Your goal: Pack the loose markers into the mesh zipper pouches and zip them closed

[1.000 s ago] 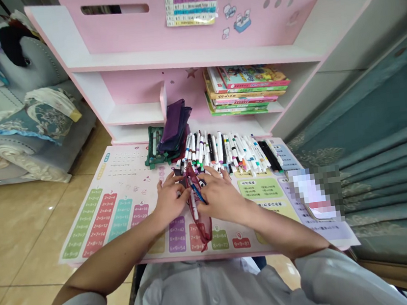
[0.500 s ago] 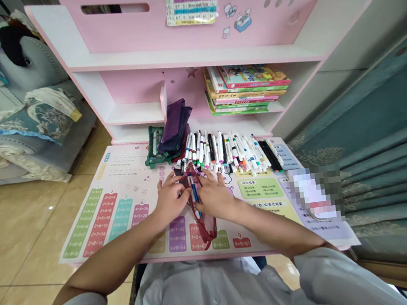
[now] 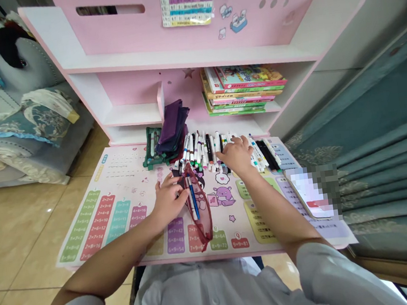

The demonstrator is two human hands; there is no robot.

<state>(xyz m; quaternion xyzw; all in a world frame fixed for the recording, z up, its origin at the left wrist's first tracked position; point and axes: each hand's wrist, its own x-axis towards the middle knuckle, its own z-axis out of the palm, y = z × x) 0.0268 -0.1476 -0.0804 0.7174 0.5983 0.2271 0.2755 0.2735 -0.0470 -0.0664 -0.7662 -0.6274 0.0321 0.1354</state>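
Note:
A dark red see-through mesh pencil case (image 3: 204,221) lies lengthwise on the desk in front of me, its mouth parted. Inside it rest a blue pen (image 3: 193,198) and a white-bodied pen beside it. My left hand (image 3: 167,200) lies at the case's left side, fingers spread and thumb touching its edge. Over the right part of a heap of white-barrelled markers (image 3: 203,150) is my right hand (image 3: 238,157). Its fingers are apart and curved above the markers, and I see none held. The hand hides some of the markers under it.
Behind the heap's left end stand a purple pouch (image 3: 171,124) and a green mesh case (image 3: 152,149). Black markers (image 3: 268,154) lie at the heap's right end. A phone (image 3: 310,194) lies at the desk's right edge. Books (image 3: 243,88) are stacked on the shelf.
My right hand has left the red pencil case and moved forward and right to the markers. My left hand stays by the case, where the pens now show plainly.

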